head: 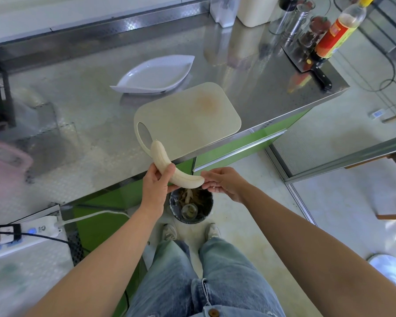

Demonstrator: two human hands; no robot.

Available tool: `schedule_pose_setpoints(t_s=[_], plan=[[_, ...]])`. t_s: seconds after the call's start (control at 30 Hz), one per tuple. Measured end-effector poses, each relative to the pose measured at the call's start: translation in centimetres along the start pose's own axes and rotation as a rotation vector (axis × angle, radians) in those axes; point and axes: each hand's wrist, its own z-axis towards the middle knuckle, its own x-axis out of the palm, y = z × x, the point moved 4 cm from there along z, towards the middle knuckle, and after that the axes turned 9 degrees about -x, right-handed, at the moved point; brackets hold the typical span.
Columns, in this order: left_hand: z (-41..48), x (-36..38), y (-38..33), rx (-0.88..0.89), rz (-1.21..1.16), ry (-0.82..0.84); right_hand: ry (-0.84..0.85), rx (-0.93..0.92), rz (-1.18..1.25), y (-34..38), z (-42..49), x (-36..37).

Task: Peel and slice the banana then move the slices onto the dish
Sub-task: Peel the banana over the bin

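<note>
I've got the peeled banana (169, 167) off the counter's near edge, above the bin (191, 205), likely so scraps drop in. Left hand (156, 186) wraps its middle; right hand (222, 181) pinches the near tip. Cutting board (188, 117) sits at that edge, dish (154, 75) behind it, both bare.

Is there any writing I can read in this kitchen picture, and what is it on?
Nothing can be read.
Bottle: its red and yellow label carries print, too blurred to read.
Power strip: a small mark beside the blue light, too small to read.
White tag on the floor: blurred.

Peeled banana (169, 167) whole, held; white dish (154, 75) empty
</note>
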Motion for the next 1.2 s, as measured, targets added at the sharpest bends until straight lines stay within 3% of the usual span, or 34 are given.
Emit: schedule_pose_setpoints(t_s=[0.2, 0.5, 0.77, 0.83, 1.0, 1.2], plan=[[0.1, 0.2, 0.1, -0.009, -0.025, -0.033, -0.051, -0.057, 0.057, -0.2, -0.1, -0.2], [0.2, -0.1, 0.1, -0.016, -0.031, -0.023, -0.110, -0.113, -0.195, -0.1, 0.3, -0.4], [0.3, -1.1, 0.3, -0.020, -0.026, -0.054, -0.106, -0.113, -0.152, 0.1, 0.4, -0.2], [0.2, -1.1, 0.3, -0.020, -0.007, -0.054, -0.162, -0.119, -0.266, 0.0, 0.6, -0.6], [0.2, -1.4, 0.4, -0.007, 0.137, -0.029, -0.345, -0.144, -0.840, 0.4, 0.9, -1.2], [0.1, -1.5, 0.5, 0.046, 0.354, 0.008, -0.254, -0.145, -0.921, 1.0, 1.5, 0.2]])
